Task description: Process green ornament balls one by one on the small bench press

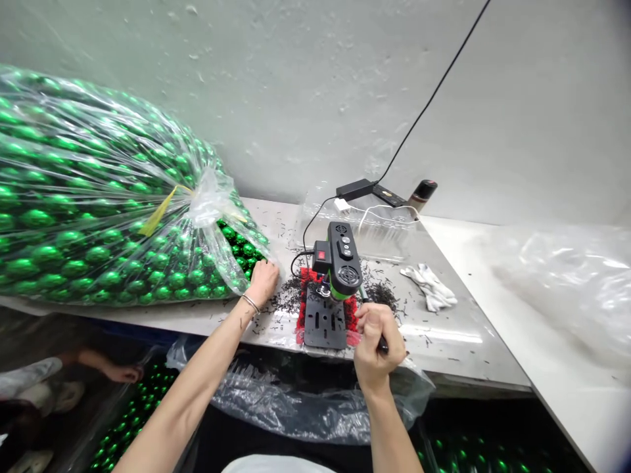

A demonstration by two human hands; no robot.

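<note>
My right grip (373,341) clenches the drill's lever (382,343); my left grip (263,281), fingers curled, touches the bag of green balls (98,197) beside it.

no readable text, labels, brands or numbers on anything in view

Pale grey-green plaster wall (305,79) behind a grey worktable (463,328), dark floor (276,447) beneath, even indoor light

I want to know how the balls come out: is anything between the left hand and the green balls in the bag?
Yes. The left hand rests at the clear plastic bag, whose film covers the green balls. Whether the fingers reach inside an opening cannot be told.
</note>
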